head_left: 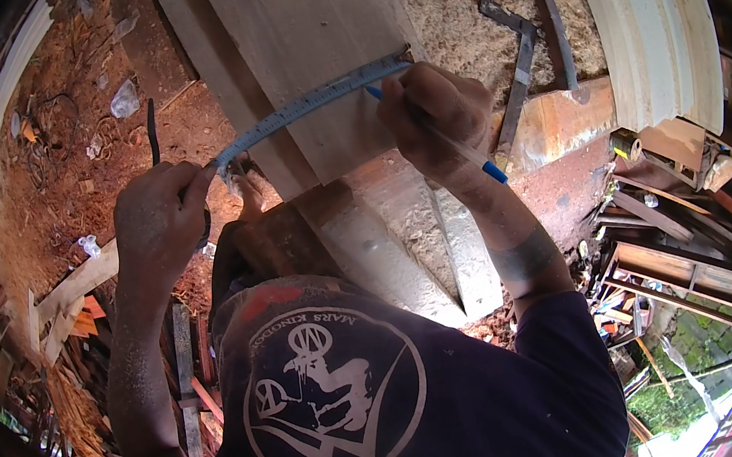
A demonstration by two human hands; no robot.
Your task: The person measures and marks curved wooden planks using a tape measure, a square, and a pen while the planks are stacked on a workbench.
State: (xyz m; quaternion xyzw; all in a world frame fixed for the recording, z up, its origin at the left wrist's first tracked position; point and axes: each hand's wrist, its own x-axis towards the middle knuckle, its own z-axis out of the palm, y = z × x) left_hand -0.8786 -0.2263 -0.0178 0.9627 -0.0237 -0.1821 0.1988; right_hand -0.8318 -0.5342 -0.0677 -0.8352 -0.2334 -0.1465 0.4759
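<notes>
My left hand (pixel 158 213) is closed, pinching the near-left end of a pale blue measuring tape (pixel 297 109) between thumb and fingers. The marked strip runs across two wooden boards, and its far end reaches the right edge of the wider board (pixel 310 30). In my right hand (pixel 439 114) is a white pen with blue ends (pixel 471 156). Its blue tip points at the board's face just under the strip; whether it touches the wood I cannot tell. The darker board (pixel 222 63) lies along the wider board's left side.
A hammer (pixel 549 19) and a dark metal square (pixel 519 73) rest on the sawdust-covered bench at the right. Pale moulded planks (pixel 647 20) stand farther right. Wood shavings and plastic scraps litter the reddish ground at left. Scrap timber and a wooden frame (pixel 687 271) lie at lower right.
</notes>
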